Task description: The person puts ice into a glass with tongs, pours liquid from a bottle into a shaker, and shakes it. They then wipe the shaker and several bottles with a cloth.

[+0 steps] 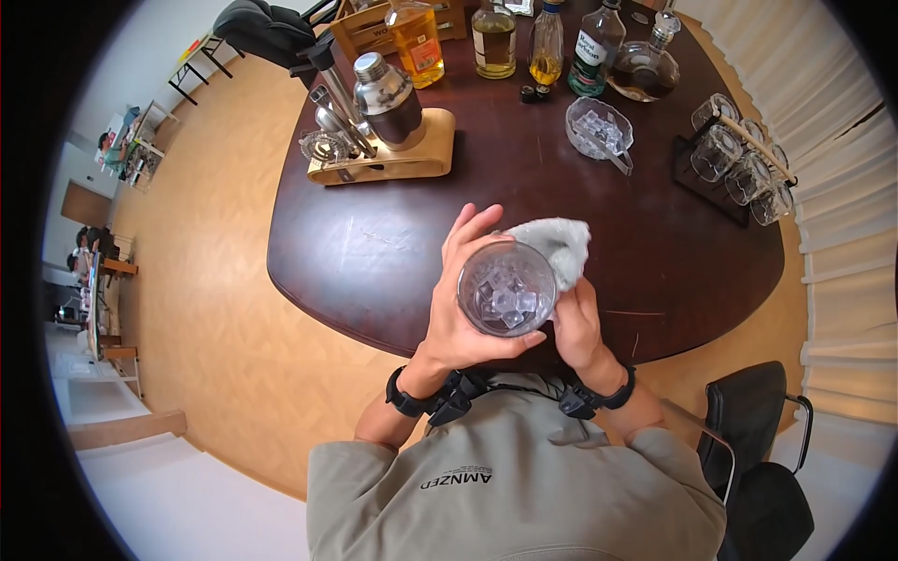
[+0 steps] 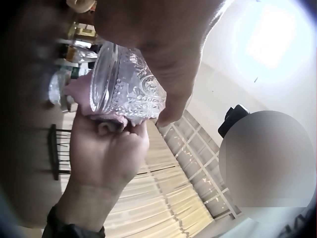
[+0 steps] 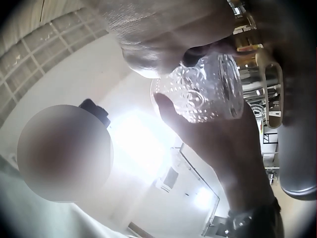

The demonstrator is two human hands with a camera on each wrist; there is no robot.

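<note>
My left hand (image 1: 449, 323) grips a clear glass (image 1: 470, 316) from its left side, fingers behind and thumb in front. Ice cubes (image 1: 505, 297) lie inside it, seen from above through the round mouth. A raised pattern covers the outside of the glass (image 2: 136, 87) in the left wrist view. My right hand (image 1: 578, 332) holds a white cloth (image 1: 564, 245) against the right side of the glass; the cloth bunches up behind it. Part of the right fingers is hidden behind the glass and cloth. Both hands are over the near edge of the dark table (image 1: 374, 257).
A wooden stand (image 1: 432, 145) bears a shaker (image 1: 388, 103) and bar tools at the back left. Several bottles (image 1: 494, 42) line the back. An ice bowl (image 1: 585, 145) with tongs (image 1: 617, 161) sits right of them. A rack of glasses (image 1: 739, 159) stands at the right edge.
</note>
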